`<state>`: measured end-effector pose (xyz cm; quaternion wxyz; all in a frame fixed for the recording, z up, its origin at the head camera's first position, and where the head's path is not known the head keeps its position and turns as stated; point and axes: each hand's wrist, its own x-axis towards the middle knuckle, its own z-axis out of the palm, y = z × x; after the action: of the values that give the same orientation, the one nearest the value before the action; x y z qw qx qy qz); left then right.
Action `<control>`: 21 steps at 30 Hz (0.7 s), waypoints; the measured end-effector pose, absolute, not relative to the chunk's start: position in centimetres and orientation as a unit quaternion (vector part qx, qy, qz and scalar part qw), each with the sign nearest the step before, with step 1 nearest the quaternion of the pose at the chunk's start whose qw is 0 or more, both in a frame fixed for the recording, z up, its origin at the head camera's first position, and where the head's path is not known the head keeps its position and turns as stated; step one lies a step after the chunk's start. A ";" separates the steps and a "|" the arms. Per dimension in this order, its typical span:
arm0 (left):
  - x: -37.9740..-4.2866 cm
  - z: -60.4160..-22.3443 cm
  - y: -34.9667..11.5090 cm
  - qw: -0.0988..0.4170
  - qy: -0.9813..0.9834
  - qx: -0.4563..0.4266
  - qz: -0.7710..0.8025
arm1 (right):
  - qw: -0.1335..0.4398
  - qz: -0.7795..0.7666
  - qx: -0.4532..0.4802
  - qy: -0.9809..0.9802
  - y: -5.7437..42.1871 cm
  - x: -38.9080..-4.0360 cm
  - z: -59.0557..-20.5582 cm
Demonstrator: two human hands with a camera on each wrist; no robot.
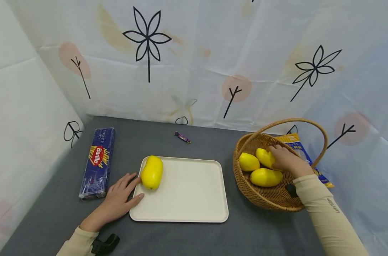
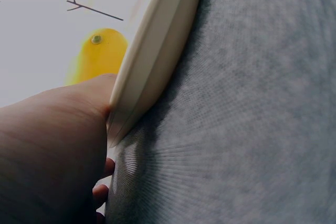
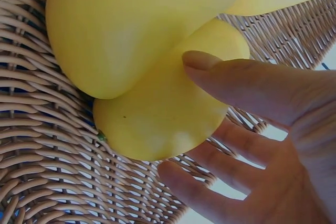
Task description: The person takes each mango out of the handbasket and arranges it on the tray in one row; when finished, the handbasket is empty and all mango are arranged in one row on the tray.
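A cream tray (image 1: 187,190) lies on the table with one yellow mango (image 1: 152,172) at its left end. My left hand (image 1: 121,195) rests at the tray's left edge, its fingers extended and the thumb over the rim; the thumb side also shows in the left wrist view. On the right, a wicker basket (image 1: 264,202) holds several yellow mangoes. Inside it my right hand (image 1: 285,160) grips the rear mango (image 3: 163,108), with the thumb on its near face and the fingers round the other side. Another mango (image 3: 121,24) lies against it in the right wrist view.
A blue spaghetti pack (image 1: 98,161) lies left of the tray. Behind the tray is a small purple wrapped candy (image 1: 182,137). A blue and yellow packet (image 1: 298,145) sits behind the basket, whose arched handle (image 1: 293,120) rises beside my right arm. Patterned cloth (image 1: 194,64) hangs behind.
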<state>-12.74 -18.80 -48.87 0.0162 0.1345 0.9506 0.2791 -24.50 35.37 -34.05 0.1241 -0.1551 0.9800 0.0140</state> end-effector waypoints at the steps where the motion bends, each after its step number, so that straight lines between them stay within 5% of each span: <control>1: -12.7 -48.9 -18.8 0.016 0.951 0.135 0.279 | 0.122 0.016 -0.155 0.980 35.4 -24.5 -34.1; 21: -12.8 -48.8 -18.8 0.015 0.950 0.138 0.281 | 0.143 0.019 -0.131 0.981 35.1 -24.3 -34.3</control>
<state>-12.79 -18.78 -48.81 0.0147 0.1375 0.9496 0.2812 -24.30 35.09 -34.35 0.1428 -0.1308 0.9809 0.0193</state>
